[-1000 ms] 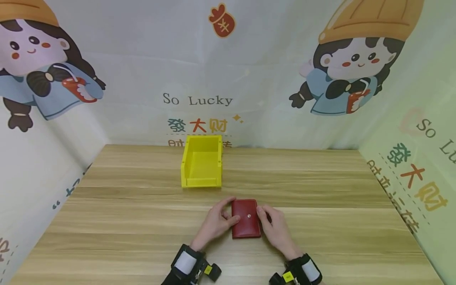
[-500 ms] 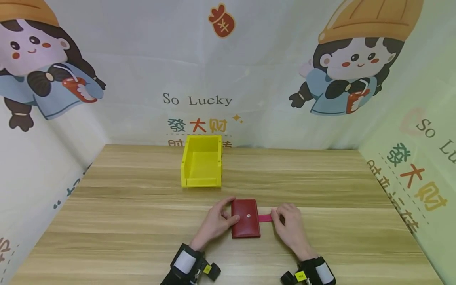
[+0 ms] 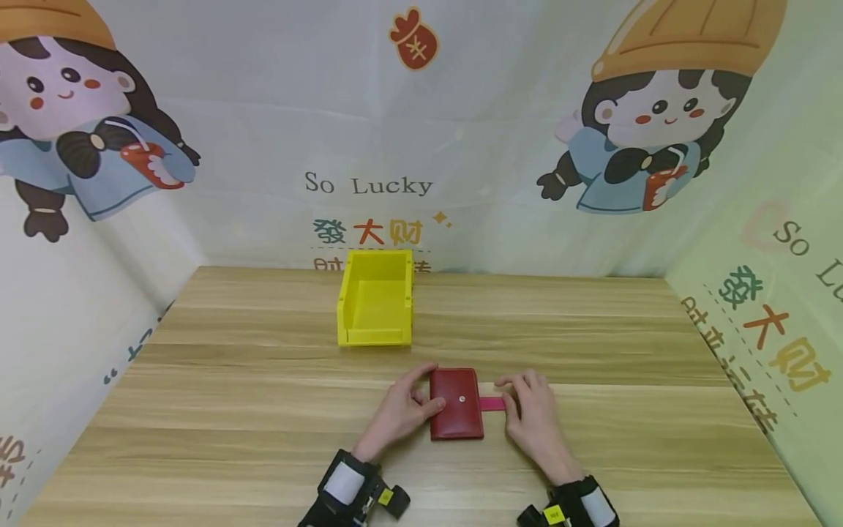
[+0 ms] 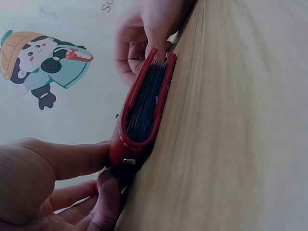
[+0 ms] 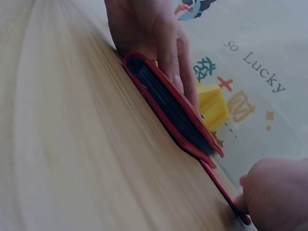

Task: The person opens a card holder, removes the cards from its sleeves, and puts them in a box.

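A red wallet (image 3: 456,404) lies flat on the wooden table (image 3: 263,410), its snap facing up. Its strap (image 3: 490,403) is undone and stretches out to the right. My left hand (image 3: 418,399) grips the wallet's left edge, thumb on top and fingers round the far corner. My right hand (image 3: 516,397) lies on the strap's end, with the thumb covering it and the fingers stretched out on the table. The left wrist view shows the wallet (image 4: 144,106) edge-on, holding several cards. In the right wrist view the strap (image 5: 219,185) runs under my right hand (image 5: 279,197).
A yellow open bin (image 3: 375,298) stands behind the wallet near the back wall. Printed cartoon sheets wall the table at the back and on both sides. Bare wood lies left and right of the hands.
My right hand pulled the strap off the snap and out to the right. Its fingers then straightened over the strap's end. The left hand and wallet stayed put.
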A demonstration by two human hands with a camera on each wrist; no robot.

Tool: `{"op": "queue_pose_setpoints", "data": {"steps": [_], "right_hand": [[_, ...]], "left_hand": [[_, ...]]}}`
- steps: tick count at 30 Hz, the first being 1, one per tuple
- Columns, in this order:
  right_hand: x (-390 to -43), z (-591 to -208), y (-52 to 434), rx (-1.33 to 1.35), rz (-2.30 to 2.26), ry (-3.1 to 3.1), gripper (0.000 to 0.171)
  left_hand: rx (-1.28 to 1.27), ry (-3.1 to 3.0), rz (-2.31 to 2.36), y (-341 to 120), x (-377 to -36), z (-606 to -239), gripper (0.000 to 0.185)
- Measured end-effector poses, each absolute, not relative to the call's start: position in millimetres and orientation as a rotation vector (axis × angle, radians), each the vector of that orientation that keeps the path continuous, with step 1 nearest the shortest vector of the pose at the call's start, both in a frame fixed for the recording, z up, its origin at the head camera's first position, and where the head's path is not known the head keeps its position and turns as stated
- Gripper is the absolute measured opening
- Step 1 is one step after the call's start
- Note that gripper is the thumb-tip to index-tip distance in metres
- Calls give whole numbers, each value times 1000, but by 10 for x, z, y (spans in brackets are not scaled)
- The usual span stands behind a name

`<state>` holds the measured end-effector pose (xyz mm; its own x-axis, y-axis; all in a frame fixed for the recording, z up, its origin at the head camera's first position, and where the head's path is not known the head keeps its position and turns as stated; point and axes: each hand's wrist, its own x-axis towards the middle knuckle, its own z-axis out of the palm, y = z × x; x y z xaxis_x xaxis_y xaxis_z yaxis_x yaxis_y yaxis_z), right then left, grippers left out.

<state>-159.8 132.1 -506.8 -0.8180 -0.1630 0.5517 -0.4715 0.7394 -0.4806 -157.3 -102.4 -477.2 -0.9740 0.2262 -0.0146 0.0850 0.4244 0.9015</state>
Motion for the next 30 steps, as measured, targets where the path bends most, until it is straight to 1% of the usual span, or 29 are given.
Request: {"op": "queue_pose_setpoints", "data": {"steps": [3,5,10,13,18,21,30], "right_hand": [[-1638,-5079,1236,493,944,-2377,30],[-1668,-5078,1172,466,1020,-2347,27],[-1697,-5051,1033,335,1083,-2451,2],[-1685,-5036,1000,282,1046,-2543,15],[-1654,-5036,997,282,949,-2638,31],[-1632,-5030,996,293,949,-2655,33],[-1623,-5015,1011,330,980,-2640,30]], "left_hand": [[285,2540,1594,-1028,-1576,-4770,58],[291,2542,1602,-1030,-1576,-4773,58],[313,2534,1635,-1026,-1572,-4783,58],[319,2532,1637,-1023,-1569,-4776,57],[319,2539,1638,-1027,-1569,-4783,57],[328,2530,1654,-1030,-1565,-4785,57],[318,2531,1651,-1026,-1573,-4790,58]]}}
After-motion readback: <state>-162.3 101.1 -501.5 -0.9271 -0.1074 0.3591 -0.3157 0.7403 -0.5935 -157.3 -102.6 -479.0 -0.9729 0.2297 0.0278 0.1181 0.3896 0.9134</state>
